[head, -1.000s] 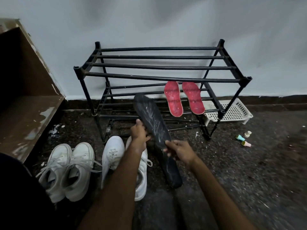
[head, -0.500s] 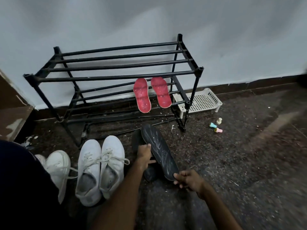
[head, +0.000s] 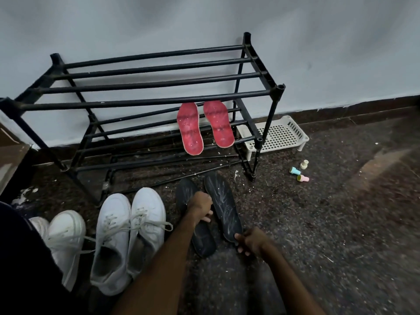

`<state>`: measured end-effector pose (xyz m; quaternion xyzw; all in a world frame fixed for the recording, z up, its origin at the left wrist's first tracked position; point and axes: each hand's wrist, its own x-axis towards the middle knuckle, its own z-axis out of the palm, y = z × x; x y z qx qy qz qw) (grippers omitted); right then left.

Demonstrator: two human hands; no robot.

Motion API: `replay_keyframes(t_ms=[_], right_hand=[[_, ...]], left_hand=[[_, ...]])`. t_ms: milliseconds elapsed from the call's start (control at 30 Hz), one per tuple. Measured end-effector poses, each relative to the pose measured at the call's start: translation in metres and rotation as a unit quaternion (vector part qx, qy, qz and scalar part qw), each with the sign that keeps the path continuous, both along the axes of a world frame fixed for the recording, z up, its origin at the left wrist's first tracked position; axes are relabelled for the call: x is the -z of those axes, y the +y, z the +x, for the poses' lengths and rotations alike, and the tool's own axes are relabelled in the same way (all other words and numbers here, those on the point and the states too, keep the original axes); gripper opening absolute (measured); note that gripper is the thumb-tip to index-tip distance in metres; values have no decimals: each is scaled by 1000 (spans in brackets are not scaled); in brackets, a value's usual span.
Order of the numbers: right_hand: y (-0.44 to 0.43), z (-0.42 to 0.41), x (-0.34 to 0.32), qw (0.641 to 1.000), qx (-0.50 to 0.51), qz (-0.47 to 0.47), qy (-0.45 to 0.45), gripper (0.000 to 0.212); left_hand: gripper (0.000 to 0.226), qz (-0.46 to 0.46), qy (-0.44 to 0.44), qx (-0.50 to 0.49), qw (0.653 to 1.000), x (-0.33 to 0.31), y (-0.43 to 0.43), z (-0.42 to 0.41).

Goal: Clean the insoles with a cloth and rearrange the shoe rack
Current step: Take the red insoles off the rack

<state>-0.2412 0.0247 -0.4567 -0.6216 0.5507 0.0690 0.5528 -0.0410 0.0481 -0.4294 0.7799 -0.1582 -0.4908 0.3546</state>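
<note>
Two black insoles lie on the dark floor in front of the black shoe rack (head: 145,101). The right one, a scuffed black insole (head: 223,204), is pinched at its heel end by my right hand (head: 251,242). My left hand (head: 200,206) sits between the two, fingers curled at the scuffed insole's left edge, and it covers the middle of the other black insole (head: 203,243). Two red insoles (head: 190,129) (head: 219,123) lean side by side on the rack's lower bars at the right. No cloth is in view.
Two pairs of white sneakers (head: 129,233) (head: 64,237) stand on the floor at the left. A white perforated tray (head: 280,135) lies by the wall behind the rack's right leg. Three small pastel pieces (head: 298,171) lie on the floor to the right. A brown cabinet (head: 9,160) stands at the far left.
The scuffed black insole has come down from in front of the rack to the floor, beside the other black insole. Both hands lowered with it, and the view shifted right.
</note>
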Motion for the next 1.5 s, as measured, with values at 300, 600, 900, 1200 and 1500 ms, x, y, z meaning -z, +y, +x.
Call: replay_keyframes(t_ms=[300, 600, 900, 1200, 1500], right_hand=[[-17, 18, -15, 968, -97, -133, 189, 33], [-50, 164, -122, 966, 146, -79, -196, 58], [-73, 206, -115, 958, 205, -95, -176, 35], [-6, 121, -135, 941, 143, -33, -305, 22], [32, -17, -118, 969, 70, -5, -235, 23]], left_hand=[[17, -89, -38, -38, 995, -24, 21, 23], [23, -255, 36, -213, 942, -101, 7, 70], [21, -240, 57, -237, 940, -92, 15, 85], [43, -242, 148, -220, 933, -88, 6, 47], [36, -192, 138, -241, 941, -72, 20, -28]])
